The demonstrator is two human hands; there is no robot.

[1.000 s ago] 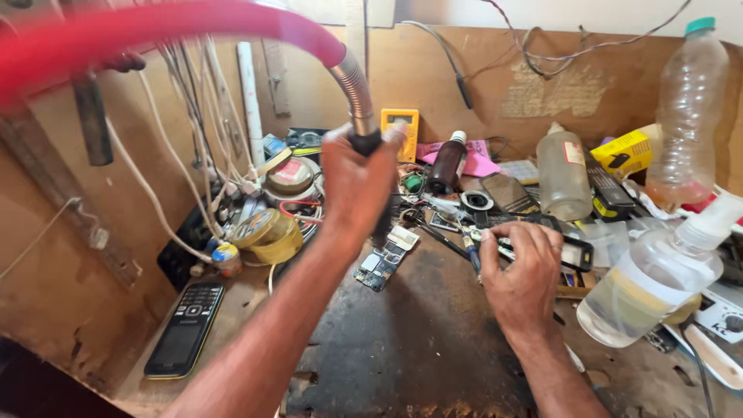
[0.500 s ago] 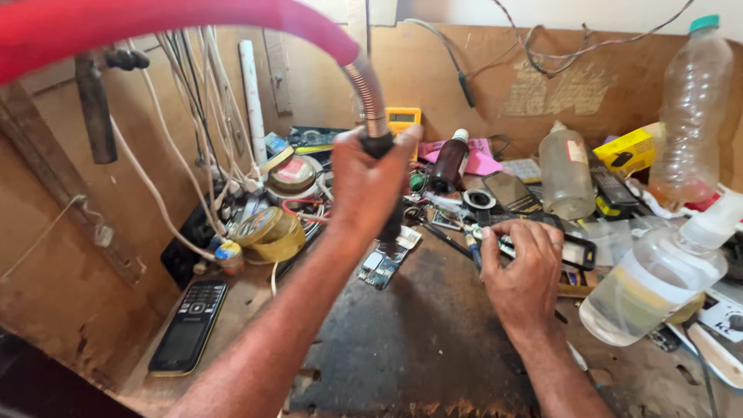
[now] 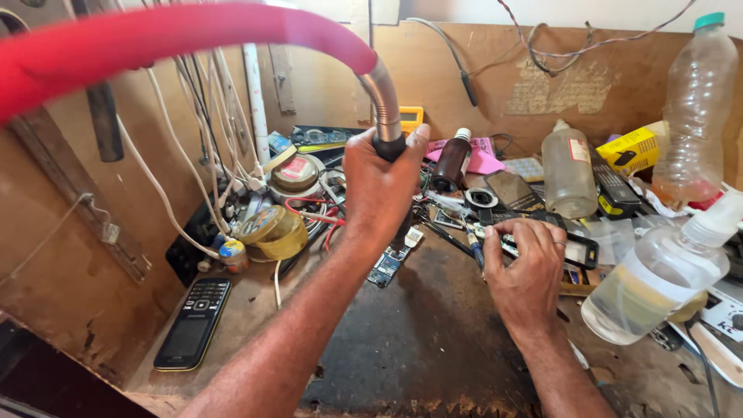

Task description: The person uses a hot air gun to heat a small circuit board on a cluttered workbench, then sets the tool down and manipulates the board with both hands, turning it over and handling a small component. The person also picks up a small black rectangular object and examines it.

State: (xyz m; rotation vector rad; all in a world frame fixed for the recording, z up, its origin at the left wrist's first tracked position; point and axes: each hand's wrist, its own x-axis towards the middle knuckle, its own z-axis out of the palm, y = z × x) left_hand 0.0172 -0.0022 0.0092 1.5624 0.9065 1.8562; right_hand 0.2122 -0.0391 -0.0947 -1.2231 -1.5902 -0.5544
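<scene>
My left hand (image 3: 383, 190) grips the black handle of a tool on a red hose (image 3: 193, 35) with a bare metal flexible end (image 3: 385, 101); the tool's lower part points down at a small circuit board (image 3: 387, 265) on the dark bench mat (image 3: 418, 340). My right hand (image 3: 526, 271) rests on the bench to the right, fingers curled over a small black phone part (image 3: 580, 249) among loose tools. Whether it grips that part or only presses on it is unclear.
A black keypad phone (image 3: 192, 321) lies at the left front. Rolls of tape and solder (image 3: 271, 228) sit by hanging white wires (image 3: 193, 155). Plastic bottles (image 3: 569, 170) (image 3: 700, 101) (image 3: 658, 279), a dark small bottle (image 3: 451, 161) and a yellow box (image 3: 636, 149) crowd the right.
The left hand with the hose tool has shifted slightly right and nearer the circuit board. The right hand has stayed in place.
</scene>
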